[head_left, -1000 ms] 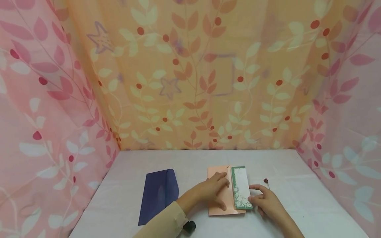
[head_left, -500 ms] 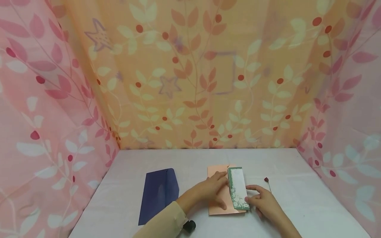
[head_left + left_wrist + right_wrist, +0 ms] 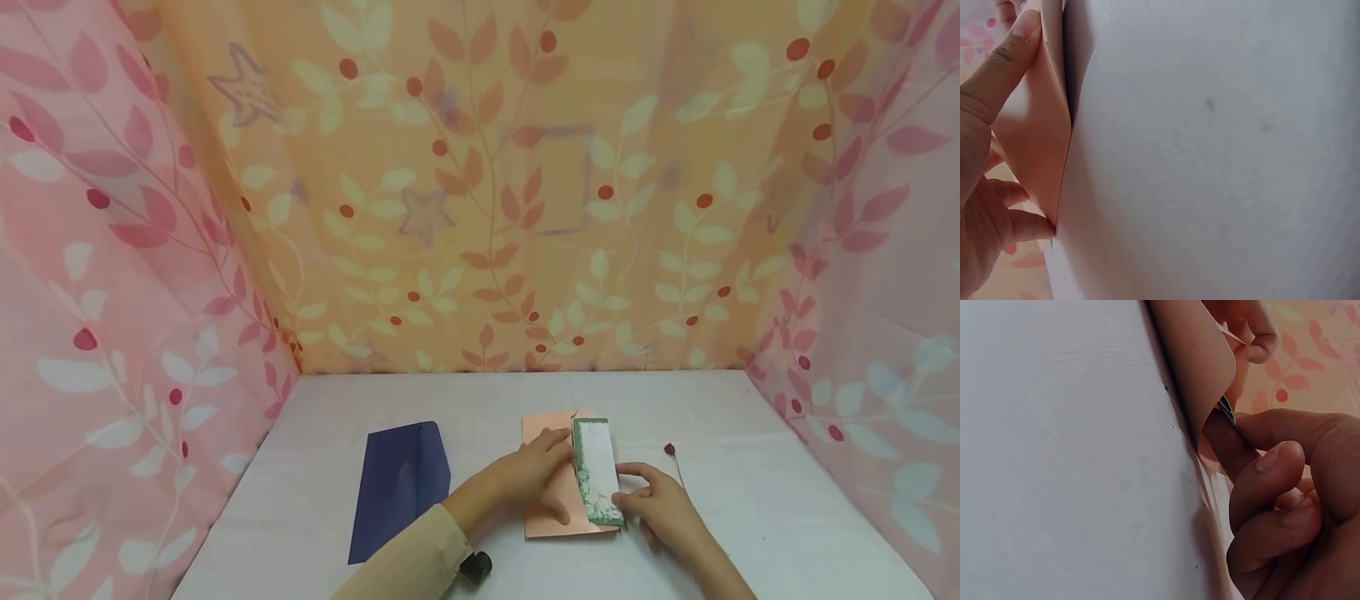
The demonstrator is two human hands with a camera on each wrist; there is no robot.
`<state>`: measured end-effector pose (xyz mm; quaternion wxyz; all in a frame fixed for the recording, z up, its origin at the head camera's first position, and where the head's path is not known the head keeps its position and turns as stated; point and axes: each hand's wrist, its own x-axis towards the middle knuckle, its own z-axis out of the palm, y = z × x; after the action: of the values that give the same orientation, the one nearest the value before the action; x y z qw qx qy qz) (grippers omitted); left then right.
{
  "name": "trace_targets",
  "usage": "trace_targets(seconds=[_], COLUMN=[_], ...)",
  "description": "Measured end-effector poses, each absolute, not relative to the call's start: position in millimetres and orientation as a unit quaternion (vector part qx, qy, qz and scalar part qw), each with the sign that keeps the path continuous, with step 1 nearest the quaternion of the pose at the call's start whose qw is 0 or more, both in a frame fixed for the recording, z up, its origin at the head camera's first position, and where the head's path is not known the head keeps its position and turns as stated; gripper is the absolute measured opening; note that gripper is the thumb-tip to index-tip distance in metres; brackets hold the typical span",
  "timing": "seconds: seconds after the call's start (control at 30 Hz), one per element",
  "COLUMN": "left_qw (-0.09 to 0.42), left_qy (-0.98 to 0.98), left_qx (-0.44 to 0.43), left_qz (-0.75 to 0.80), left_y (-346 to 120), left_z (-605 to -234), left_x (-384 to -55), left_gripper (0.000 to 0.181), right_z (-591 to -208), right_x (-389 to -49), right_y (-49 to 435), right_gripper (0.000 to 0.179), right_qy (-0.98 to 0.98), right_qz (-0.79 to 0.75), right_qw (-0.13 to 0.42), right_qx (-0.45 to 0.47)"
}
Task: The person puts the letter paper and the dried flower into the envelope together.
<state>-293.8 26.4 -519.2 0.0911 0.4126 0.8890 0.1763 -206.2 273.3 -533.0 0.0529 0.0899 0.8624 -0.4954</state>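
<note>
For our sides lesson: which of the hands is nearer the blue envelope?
Left. The left hand rests on the peach envelope, right of the blue envelope; the right hand pinches the card, farther right.

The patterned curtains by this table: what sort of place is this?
Likely a screened tabletop workspace, though what lies beyond is hidden. Patterned curtains line three sides of a white table, where a card and peach envelope are being handled.

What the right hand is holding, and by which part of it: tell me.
The right hand pinches the green-bordered card by its long right edge.
</note>
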Motion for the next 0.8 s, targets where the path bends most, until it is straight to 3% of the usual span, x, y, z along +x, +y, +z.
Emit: trace_targets(seconds=[0.8], left_qw=[0.07], left_qy=[0.885], left_qx=[0.423], left_qz=[0.179], left_y=[20.1], left_z=[-519.6], left_x=[-290.4], left_gripper=[0.076], right_z=[-531.5], right_x=[-203.0], right_y=[260.5], right_gripper=[0.069], right_qy=[0.863], right_qz=[-0.498], right_qw=[0.043], right_qx=[0.081])
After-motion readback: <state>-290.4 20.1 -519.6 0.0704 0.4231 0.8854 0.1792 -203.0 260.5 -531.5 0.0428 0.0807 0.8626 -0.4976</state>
